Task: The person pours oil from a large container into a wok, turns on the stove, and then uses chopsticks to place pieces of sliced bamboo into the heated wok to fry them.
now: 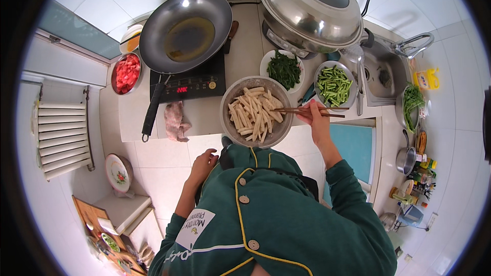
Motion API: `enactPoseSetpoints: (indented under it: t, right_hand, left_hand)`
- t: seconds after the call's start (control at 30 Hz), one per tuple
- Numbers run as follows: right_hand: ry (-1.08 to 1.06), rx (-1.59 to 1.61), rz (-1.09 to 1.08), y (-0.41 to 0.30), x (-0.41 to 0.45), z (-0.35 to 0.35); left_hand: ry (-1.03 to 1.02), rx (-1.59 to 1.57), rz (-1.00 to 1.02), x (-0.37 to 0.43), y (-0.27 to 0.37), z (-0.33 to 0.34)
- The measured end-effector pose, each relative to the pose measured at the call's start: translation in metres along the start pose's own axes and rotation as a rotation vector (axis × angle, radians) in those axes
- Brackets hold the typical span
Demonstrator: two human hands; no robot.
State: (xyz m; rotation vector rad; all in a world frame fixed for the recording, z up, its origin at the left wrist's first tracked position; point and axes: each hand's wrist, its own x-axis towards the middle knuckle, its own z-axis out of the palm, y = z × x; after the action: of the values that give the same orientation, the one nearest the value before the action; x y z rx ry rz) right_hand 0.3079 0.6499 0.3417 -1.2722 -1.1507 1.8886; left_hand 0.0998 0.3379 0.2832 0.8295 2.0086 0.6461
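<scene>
My right hand point(315, 117) holds a pair of brown chopsticks point(337, 115). Their tips reach over the right rim of a grey metal bowl point(227, 127) and touch pale, coated food strips point(255, 113) piled inside; the strips' kind is unclear. My left hand point(203, 166) hangs beside my body below the counter edge, holding nothing, its fingers loosely bent and apart. Left of the bowl, a dark wok point(153, 42) with a pool of oil point(190, 39) rests tilted on a black induction cooker point(213, 80), whose red display is lit.
Plates of leafy greens point(284, 69) and cut green stems point(333, 84) sit right of the bowl, below a lidded steel pot point(307, 15). A bowl of chopped tomatoes point(127, 74), a cloth point(177, 122) and a knife point(231, 36) flank the cooker. The sink point(387, 69) lies right.
</scene>
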Motion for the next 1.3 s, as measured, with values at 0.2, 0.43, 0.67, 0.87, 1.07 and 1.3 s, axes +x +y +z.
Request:
enactPoseSetpoints:
  t: [0.2, 0.43, 0.67, 0.87, 1.07, 1.3]
  right_hand:
    - [-0.137, -0.237, -0.106, 0.009, -0.006, 0.006]
    - [-0.012, -0.143, -0.054, 0.002, 0.007, -0.002]
    - [0.031, -0.128, -0.032, -0.014, 0.002, 0.001]
    - [-0.025, -0.135, -0.027, -0.005, 0.002, -0.001]
    - [-0.030, -0.193, -0.051, -0.003, -0.001, -0.004]
    - [-0.077, -0.237, -0.062, 0.006, 0.001, -0.001]
  left_hand:
    - [0.005, 0.017, -0.055, -0.006, -0.004, 0.003]
    - [0.107, 0.073, -0.054, -0.007, 0.000, 0.003]
    - [0.742, -1.302, -0.044, 0.003, -0.013, -0.047]
    - [0.352, -1.487, 0.187, -0.010, 0.039, -0.161]
    - [0.423, -1.245, 0.179, -0.011, 0.064, -0.174]
    - [0.439, -1.246, 0.165, -0.010, 0.061, -0.171]
